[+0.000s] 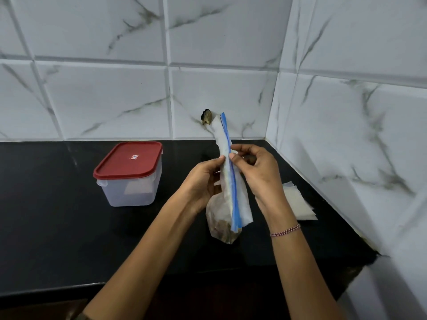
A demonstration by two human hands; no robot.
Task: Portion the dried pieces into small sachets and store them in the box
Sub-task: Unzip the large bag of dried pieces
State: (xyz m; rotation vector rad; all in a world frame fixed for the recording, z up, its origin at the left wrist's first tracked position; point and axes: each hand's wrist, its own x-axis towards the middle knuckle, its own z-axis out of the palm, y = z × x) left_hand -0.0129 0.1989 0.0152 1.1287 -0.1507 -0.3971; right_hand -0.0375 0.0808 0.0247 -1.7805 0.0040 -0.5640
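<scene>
The box [129, 181] stands on the table [46, 227] near its back edge. Right of it, the left hand [203, 181] and right hand [260, 175] hold a bag [241, 204] between them; sachets [298, 204] lie by the right edge.

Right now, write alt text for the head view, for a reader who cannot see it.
The left hand and right hand hold a zip bag with a blue seal upright over a black counter, brown dried pieces in its bottom. A clear box with its red lid on stands left; flat pale sachets lie right.
</scene>
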